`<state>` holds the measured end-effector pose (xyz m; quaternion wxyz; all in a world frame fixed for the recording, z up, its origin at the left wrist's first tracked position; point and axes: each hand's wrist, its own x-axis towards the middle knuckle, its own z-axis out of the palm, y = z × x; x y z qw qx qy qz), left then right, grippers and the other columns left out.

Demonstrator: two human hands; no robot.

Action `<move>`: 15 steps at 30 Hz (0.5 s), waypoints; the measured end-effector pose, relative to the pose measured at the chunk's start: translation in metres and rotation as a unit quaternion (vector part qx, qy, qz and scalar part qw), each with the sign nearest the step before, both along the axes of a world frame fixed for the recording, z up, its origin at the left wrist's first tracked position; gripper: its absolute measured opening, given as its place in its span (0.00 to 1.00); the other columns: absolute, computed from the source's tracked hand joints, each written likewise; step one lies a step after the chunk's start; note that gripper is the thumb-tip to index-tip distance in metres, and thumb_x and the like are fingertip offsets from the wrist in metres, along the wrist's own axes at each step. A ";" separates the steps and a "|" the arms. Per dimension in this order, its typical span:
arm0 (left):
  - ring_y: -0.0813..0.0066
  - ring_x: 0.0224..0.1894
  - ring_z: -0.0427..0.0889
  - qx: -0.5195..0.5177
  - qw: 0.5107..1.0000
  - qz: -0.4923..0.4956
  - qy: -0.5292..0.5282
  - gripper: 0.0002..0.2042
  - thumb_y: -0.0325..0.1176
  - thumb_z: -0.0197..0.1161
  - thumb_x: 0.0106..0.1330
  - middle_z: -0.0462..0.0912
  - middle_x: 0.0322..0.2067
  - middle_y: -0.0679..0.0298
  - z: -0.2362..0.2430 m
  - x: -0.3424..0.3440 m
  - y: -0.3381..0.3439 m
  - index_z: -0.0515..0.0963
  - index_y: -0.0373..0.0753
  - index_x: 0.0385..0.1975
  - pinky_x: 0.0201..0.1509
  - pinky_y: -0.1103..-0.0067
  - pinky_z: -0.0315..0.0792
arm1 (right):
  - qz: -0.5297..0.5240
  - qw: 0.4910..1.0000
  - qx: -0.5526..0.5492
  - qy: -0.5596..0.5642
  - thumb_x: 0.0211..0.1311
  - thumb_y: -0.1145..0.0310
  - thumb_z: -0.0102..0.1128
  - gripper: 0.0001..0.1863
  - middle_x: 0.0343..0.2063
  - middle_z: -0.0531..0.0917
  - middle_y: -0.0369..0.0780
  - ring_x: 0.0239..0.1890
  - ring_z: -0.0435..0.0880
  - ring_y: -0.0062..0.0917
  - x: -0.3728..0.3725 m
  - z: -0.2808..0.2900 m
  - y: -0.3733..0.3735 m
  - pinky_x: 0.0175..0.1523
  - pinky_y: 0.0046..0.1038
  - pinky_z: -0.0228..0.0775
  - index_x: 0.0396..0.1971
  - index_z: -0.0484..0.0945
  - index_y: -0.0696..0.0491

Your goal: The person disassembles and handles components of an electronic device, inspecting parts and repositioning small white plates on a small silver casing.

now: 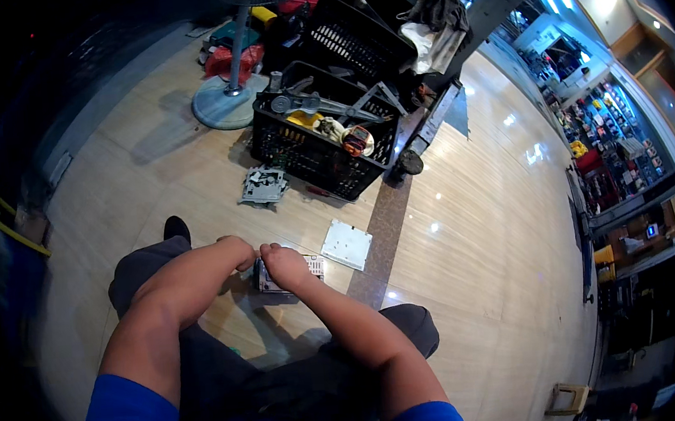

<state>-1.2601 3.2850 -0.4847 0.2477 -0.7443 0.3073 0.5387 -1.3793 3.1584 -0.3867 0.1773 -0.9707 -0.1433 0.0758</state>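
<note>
From where I stand, a small silver, slotted metal box (pixel 316 267) sits on the glossy beige tiled floor (pixel 496 238) between the seated person's legs. The right hand (pixel 285 267) lies over its top with fingers curled in, while the left hand (pixel 237 253) is bent close to the box's left edge; the knuckles hide the fingertips, so I can't tell whether either one grips a part or a tool. Just beyond the box lies a flat, whitish rectangular metal plate (pixel 347 245), and farther off, by a black plastic crate (pixel 322 164) heaped with tools, a grey, jagged-edged metal frame (pixel 264 186). The smooth tiles could let the box skid if it were pushed from one side only. A slip there might scrape knuckles on thin metal edges, and any small screw dropped could roll under the crate.
</note>
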 end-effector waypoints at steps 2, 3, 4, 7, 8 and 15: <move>0.60 0.50 0.80 -0.016 1.000 -0.008 -0.002 0.40 0.28 0.60 0.52 0.82 0.45 0.61 0.002 -0.005 -0.002 0.58 0.62 0.68 0.54 0.53 0.69 | -0.005 1.000 -0.011 -0.001 0.62 0.69 0.47 0.07 0.31 0.81 0.49 0.33 0.84 0.41 0.000 -0.001 -0.002 0.35 0.39 0.77 0.35 0.70 0.57; 0.62 0.50 0.80 -0.035 0.999 -0.022 -0.015 0.43 0.27 0.60 0.52 0.82 0.46 0.61 0.006 -0.007 -0.002 0.51 0.63 0.70 0.54 0.55 0.70 | -0.008 1.000 -0.011 0.001 0.62 0.69 0.47 0.07 0.31 0.81 0.49 0.33 0.84 0.41 -0.001 -0.002 -0.003 0.35 0.39 0.77 0.35 0.70 0.57; 0.63 0.49 0.80 -0.055 0.997 -0.035 -0.027 0.47 0.27 0.60 0.52 0.81 0.47 0.61 0.010 -0.009 -0.002 0.44 0.65 0.72 0.54 0.57 0.71 | -0.013 1.000 -0.018 -0.006 0.63 0.69 0.47 0.07 0.30 0.81 0.49 0.32 0.84 0.41 -0.001 -0.003 -0.004 0.35 0.39 0.77 0.35 0.70 0.57; 0.63 0.50 0.80 -0.045 0.999 -0.013 -0.009 0.46 0.27 0.60 0.53 0.80 0.49 0.60 0.043 -0.012 -0.006 0.45 0.65 0.72 0.53 0.59 0.72 | -0.019 0.999 -0.025 -0.009 0.63 0.68 0.47 0.08 0.30 0.81 0.49 0.31 0.84 0.41 0.000 -0.005 -0.004 0.34 0.39 0.77 0.35 0.70 0.57; 0.63 0.50 0.80 -0.042 0.999 -0.010 -0.005 0.46 0.27 0.60 0.53 0.80 0.49 0.60 0.044 -0.011 -0.004 0.45 0.65 0.72 0.53 0.59 0.72 | -0.017 1.000 -0.023 -0.006 0.63 0.67 0.47 0.08 0.29 0.81 0.49 0.31 0.84 0.41 0.000 -0.006 -0.001 0.34 0.39 0.76 0.35 0.71 0.56; 0.59 0.51 0.79 -0.074 0.991 0.098 -0.044 0.17 0.38 0.58 0.61 0.81 0.49 0.62 0.057 -0.015 0.004 0.78 0.52 0.51 0.55 0.56 0.70 | -0.025 1.000 0.011 0.013 0.59 0.72 0.47 0.09 0.35 0.80 0.51 0.38 0.82 0.46 0.003 -0.007 -0.001 0.42 0.43 0.75 0.37 0.73 0.55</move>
